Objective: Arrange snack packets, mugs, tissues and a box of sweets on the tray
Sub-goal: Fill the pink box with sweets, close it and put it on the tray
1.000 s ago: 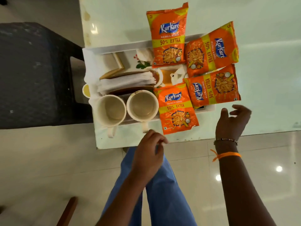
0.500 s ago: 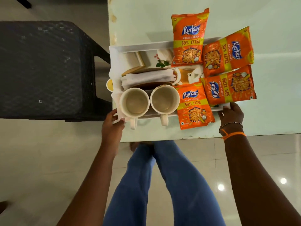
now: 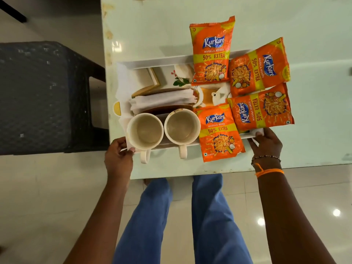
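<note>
The left hand (image 3: pixel 118 159) and right hand (image 3: pixel 265 142) each clasped a near corner of the white tray (image 3: pixel 162 60), which sat on the table (image 3: pixel 314 25) loaded with Kurkure packets (image 3: pixel 211 52), two mugs (image 3: pixel 145 131) and tissues (image 3: pixel 162 101).

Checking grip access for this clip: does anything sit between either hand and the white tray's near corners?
Nothing visible does. The left hand already grips the white rectangular tray at its near-left corner beside the cream mug; the right hand holds the near-right corner.

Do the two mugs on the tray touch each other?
Cannot tell. In the head view the rim of the left mug and the rim of the right mug nearly meet, with only a thin dark line between them.
</note>
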